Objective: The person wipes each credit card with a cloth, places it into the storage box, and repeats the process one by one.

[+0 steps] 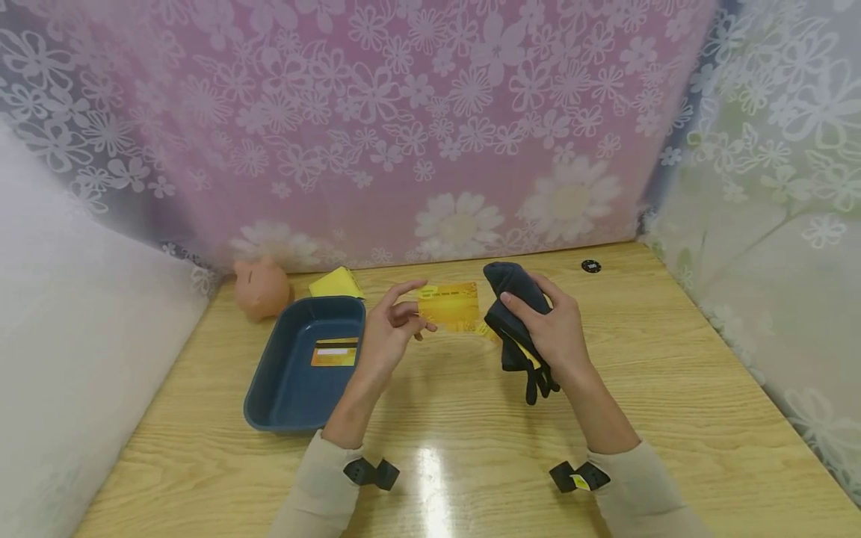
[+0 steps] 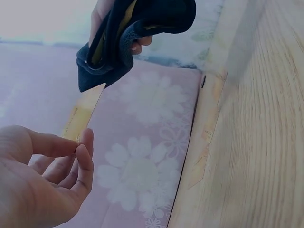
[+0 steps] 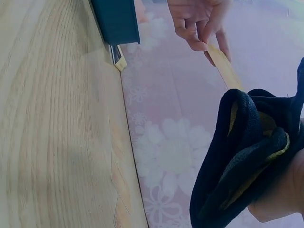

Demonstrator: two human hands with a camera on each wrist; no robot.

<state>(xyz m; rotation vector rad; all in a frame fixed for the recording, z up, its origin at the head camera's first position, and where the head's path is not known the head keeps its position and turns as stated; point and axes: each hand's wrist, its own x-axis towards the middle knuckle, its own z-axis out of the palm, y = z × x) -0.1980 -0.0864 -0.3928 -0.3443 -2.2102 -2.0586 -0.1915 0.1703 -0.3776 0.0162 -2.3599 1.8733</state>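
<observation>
My left hand [image 1: 386, 329] pinches a golden-yellow bank card [image 1: 449, 306] by its left edge, between thumb and fingertips. My right hand [image 1: 557, 325] grips a dark navy fabric pouch [image 1: 514, 288] with yellow lining and dangling dark strips. In the right wrist view the pouch's folds [image 3: 237, 147] show yellow inside. The bank card's far end [image 2: 97, 92] overlaps the pouch's edge in the left wrist view. Another yellow printed piece [image 1: 489, 331] shows beside the pouch, partly hidden by it. Another bank card [image 1: 334, 357], with a black stripe, lies in the blue bin [image 1: 258, 396].
A pink piggy bank [image 1: 261, 290] stands at the back left. Beside it, a yellow flat item [image 1: 338, 283] sits behind the bin. A black round chip [image 1: 591, 266] lies at the back right of the wooden table [image 1: 673, 388]. Flowered curtains [image 1: 403, 134] enclose the table.
</observation>
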